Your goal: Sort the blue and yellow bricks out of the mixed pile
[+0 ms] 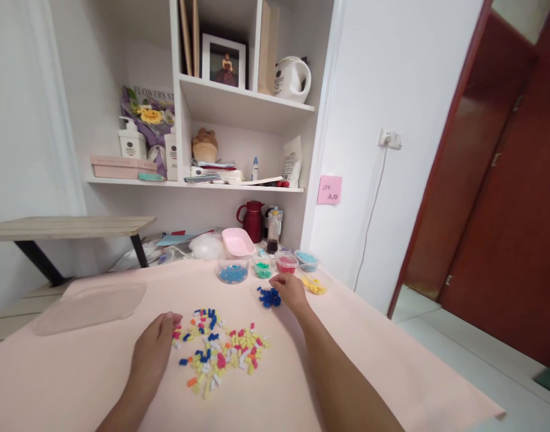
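Note:
A loose spread of small pieces (221,360), yellow, white, pink, orange and dark blue, lies across the middle of the tabletop. At its left edge rests my left hand (151,345), its fingers closed beside some pink pieces; whether anything is in them is hidden. My right hand (292,293) reaches forward over the right edge of a small heap of dark blue pieces (269,297). Its thumb and fingertips are pinched together, and I cannot make out anything between them. Just beyond stand a tub of blue pieces (232,274) and a tub of green pieces (263,270).
Red pieces (286,262) and light blue pieces (306,258) sit in tubs at the back, yellow pieces (314,285) right of my right hand. A pink basin (238,242), a red jug (252,222) and a bottle (273,234) stand behind. A clear lid (90,307) lies left.

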A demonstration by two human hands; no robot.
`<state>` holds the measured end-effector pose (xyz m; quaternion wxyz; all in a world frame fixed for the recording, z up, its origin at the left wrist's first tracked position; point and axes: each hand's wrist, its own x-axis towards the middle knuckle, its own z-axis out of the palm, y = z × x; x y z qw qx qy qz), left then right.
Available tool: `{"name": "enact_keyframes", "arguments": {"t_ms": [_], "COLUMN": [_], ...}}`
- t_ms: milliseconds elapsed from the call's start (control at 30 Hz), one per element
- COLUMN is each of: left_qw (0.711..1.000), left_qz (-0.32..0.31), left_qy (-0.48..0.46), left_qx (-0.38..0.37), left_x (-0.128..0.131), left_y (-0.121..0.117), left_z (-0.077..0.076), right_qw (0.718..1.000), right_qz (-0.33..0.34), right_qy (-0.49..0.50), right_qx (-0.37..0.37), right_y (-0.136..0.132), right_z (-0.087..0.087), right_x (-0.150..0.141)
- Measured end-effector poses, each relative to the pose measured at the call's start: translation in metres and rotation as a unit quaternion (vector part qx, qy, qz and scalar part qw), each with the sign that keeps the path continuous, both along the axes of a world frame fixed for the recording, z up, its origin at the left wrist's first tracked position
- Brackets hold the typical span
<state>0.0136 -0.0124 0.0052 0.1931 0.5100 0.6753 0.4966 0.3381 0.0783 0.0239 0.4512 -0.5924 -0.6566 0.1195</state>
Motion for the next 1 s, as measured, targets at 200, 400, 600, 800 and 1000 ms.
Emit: {"name": "enact_keyframes", "arguments": {"t_ms": [200,400,600,800,1000], "left_qw": [0.999,0.998,0.997,0.997,0.998], "left_qz": [-0.004,-0.015,-0.019,-0.026,-0.028], "left_qy": [-0.031,-0.058,-0.065,-0.062,-0.057], "left_qx": [0.010,0.025,0.026,0.024,0.022], "left_x": [0.000,0.001,0.000,0.000,0.001], "left_y": [0.000,-0.001,0.002,0.000,-0.003], "left_z": [-0.004,-0.006,-0.010,-0.009,-0.005], "right_qw": [0.998,0.969,0.900,0.893,0.904], "right_qz": [0.040,0.232,0.381,0.360,0.333], "right_qy": [0.022,-0.051,-0.209,-0.269,-0.268], "right_qx": [0.041,0.062,0.029,-0.010,-0.010], "right_y": [-0.007,-0.039,-0.068,-0.065,-0.061], "right_z": [0.012,0.018,0.014,0.004,-0.004], "right_x": [-0.017,-0.067,-0.103,-0.108,-0.109]}}
